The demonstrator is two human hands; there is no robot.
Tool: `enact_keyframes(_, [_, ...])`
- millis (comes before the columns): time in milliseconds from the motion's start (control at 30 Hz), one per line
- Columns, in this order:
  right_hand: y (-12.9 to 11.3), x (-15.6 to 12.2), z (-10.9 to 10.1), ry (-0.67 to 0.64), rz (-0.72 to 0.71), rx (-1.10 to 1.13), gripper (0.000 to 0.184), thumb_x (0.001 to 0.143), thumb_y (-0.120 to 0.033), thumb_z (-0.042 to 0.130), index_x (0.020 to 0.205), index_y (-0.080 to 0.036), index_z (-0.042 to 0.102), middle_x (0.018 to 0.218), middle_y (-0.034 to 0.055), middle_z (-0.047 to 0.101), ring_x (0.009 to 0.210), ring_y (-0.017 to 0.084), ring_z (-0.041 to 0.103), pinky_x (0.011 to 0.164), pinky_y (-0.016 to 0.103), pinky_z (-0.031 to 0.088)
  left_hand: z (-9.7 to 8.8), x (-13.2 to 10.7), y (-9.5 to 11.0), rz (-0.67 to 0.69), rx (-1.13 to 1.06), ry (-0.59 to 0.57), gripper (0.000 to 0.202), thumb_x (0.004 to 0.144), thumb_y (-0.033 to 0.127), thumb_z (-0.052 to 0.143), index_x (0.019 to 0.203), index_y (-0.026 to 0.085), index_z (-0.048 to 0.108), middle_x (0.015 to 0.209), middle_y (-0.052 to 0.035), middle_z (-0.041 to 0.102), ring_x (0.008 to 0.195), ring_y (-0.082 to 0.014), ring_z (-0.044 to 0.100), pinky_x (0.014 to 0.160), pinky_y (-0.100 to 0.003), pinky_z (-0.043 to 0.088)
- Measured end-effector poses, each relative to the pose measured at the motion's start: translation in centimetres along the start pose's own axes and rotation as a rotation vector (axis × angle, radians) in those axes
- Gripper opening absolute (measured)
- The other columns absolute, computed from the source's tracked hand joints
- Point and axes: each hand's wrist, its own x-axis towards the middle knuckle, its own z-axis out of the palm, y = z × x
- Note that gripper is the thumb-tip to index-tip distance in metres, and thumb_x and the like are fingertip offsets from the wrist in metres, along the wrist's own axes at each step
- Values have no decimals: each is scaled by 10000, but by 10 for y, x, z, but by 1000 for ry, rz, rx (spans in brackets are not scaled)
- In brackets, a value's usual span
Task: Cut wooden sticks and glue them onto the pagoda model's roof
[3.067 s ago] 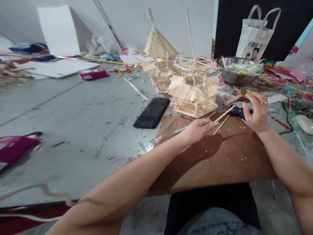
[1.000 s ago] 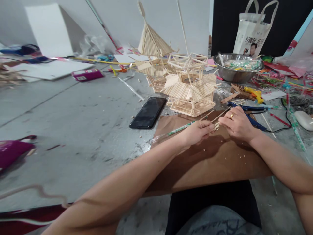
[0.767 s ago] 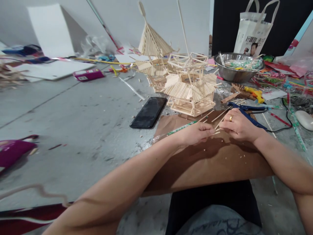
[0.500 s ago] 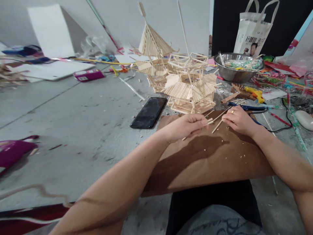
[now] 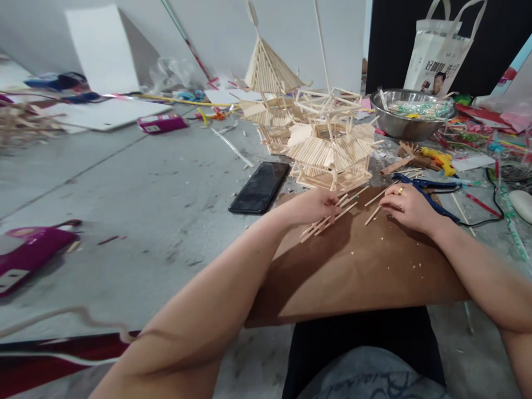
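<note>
My left hand (image 5: 311, 206) is closed round a small bundle of thin wooden sticks (image 5: 328, 220), held low over the brown cardboard sheet (image 5: 357, 271), just in front of the stick-built pavilion model (image 5: 332, 149). My right hand (image 5: 405, 206), with a ring on one finger, rests on the cardboard with its fingers curled down; its fingertips touch a loose stick (image 5: 373, 215) lying there. What the right fingers hold, if anything, is hidden. A blue tool (image 5: 424, 185) lies just behind the right hand.
A black phone (image 5: 260, 187) lies left of the cardboard. Behind the pavilion stands a taller stick tower (image 5: 270, 77). At the back right are a metal bowl (image 5: 405, 127), a white bag (image 5: 440, 52), a yellow glue gun (image 5: 436, 159) and coloured scraps. A magenta box (image 5: 29, 249) sits far left.
My left hand has moved up and left toward the pavilion, carrying the sticks and lowering them to the cardboard. My right hand has let go of them and settled on the cardboard.
</note>
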Motion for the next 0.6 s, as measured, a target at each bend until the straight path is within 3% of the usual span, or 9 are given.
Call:
enact_keyframes(100, [-1, 0, 1, 56, 41, 67, 179, 819, -254, 471, 817, -180, 634, 790, 61, 627, 755, 162, 551, 700, 298, 404, 11, 8, -4, 21, 64, 145, 192, 702, 317, 457, 677, 149, 547, 512, 22, 537, 455, -95, 495, 478, -201, 350])
enact_keyframes(200, [-4, 1, 2, 105, 114, 199, 173, 812, -272, 486, 828, -178, 631, 799, 60, 638, 742, 148, 565, 698, 284, 427, 20, 13, -4, -30, 87, 211, 240, 713, 357, 456, 685, 144, 565, 490, 31, 519, 428, -93, 492, 475, -204, 350])
enact_keyframes(367, [-10, 1, 7, 110, 371, 469, 179, 776, -311, 521, 849, -178, 616, 792, 33, 649, 694, 133, 581, 660, 276, 456, 26, 14, -3, 20, 230, 331, 242, 719, 357, 469, 701, 159, 608, 625, -15, 615, 556, -124, 538, 517, -218, 344])
enact_keyframes(533, [-5, 1, 10, 222, 537, 659, 196, 724, -334, 557, 821, -166, 587, 731, 18, 629, 628, 122, 571, 637, 286, 475, 30, 16, -6, -13, 381, 366, 235, 725, 353, 475, 762, 177, 626, 738, -59, 650, 670, -180, 561, 571, -257, 363])
enact_keyframes(600, [-1, 1, 7, 322, 565, 616, 174, 720, -317, 556, 796, -164, 588, 724, 23, 625, 631, 125, 570, 638, 286, 474, 31, 16, -5, -34, 414, 362, 228, 729, 342, 470, 792, 187, 625, 773, -67, 654, 709, -200, 572, 595, -270, 383])
